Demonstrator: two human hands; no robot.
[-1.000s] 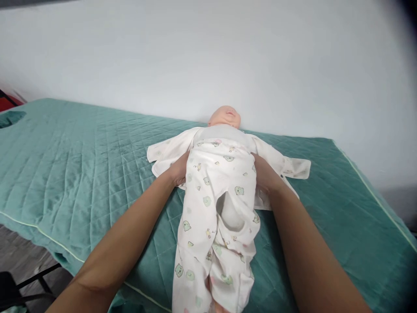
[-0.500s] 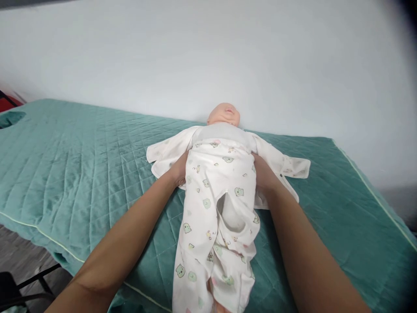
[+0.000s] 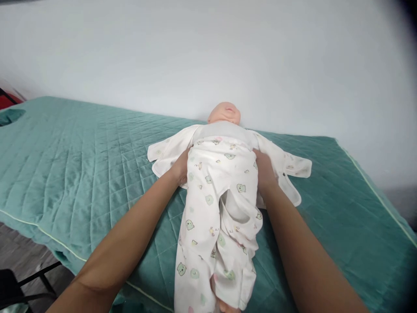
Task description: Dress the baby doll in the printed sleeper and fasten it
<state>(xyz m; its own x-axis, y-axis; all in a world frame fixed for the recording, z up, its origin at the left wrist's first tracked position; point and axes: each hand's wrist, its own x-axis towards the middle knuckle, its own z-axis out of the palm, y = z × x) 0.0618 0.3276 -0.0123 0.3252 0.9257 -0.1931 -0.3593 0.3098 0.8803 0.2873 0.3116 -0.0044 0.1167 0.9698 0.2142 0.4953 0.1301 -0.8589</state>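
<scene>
A baby doll (image 3: 224,114) lies on its back with its head toward the wall. It wears white trousers (image 3: 211,174) printed with green animals, pulled up over its belly, with an opening at the crotch. A white jacket (image 3: 174,145) is spread out beneath it, both sleeves stretched sideways. My left hand (image 3: 183,167) grips the trousers at the left side of the waist. At the right side my right hand (image 3: 264,170) does likewise. The fingers of both hands are tucked behind the doll's sides and mostly hidden. One foot (image 3: 228,308) shows below a trouser leg.
A green quilted cover (image 3: 97,174) with pale piping lies over the bed. Behind it rises a white wall (image 3: 195,52). A black metal frame (image 3: 35,278) stands on the floor at the lower left, and something red (image 3: 7,101) shows at the far left.
The trousers have shifted slightly up the doll's body, and the crotch opening looks narrower. Both hands stay at the waist, moved only a little upward.
</scene>
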